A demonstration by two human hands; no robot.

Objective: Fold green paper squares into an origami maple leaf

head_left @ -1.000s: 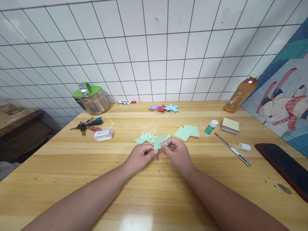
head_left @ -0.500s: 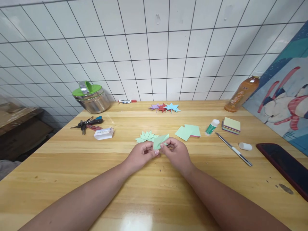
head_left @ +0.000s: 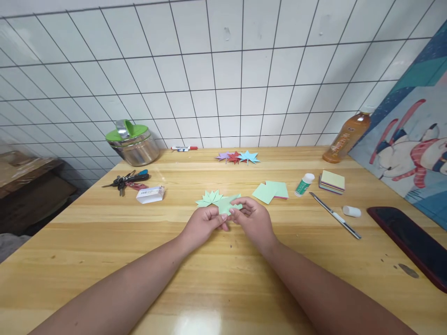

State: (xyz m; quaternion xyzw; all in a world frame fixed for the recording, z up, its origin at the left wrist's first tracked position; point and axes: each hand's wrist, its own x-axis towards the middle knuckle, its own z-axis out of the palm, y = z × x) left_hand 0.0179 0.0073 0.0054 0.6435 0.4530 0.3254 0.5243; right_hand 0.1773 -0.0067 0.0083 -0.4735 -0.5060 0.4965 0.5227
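A small light-green sheet of paper (head_left: 226, 205) is pinched between both hands just above the table, partly folded. My left hand (head_left: 204, 224) grips its lower left edge with thumb and fingers. On its right side, my right hand (head_left: 254, 219) pinches it with thumb and forefinger. Right behind the left hand lies a folded green paper leaf shape (head_left: 210, 198) with pointed tips. Loose green square sheets (head_left: 270, 191) rest beyond the right hand, with a pink edge showing beneath them.
To the right are a glue stick (head_left: 304, 184), its white cap (head_left: 351, 211), a utility knife (head_left: 335, 215), a sticky-note stack (head_left: 331, 181), a phone (head_left: 408, 244) and a bottle (head_left: 347, 137). Paper leaves (head_left: 237, 157) lie at the back. Left stand keys (head_left: 127, 179), a small box (head_left: 150, 194) and a steel pot (head_left: 134, 148).
The green sheet has turned and bent a little in my hands, and my right fingers now reach over its top edge. The view has shifted slightly.
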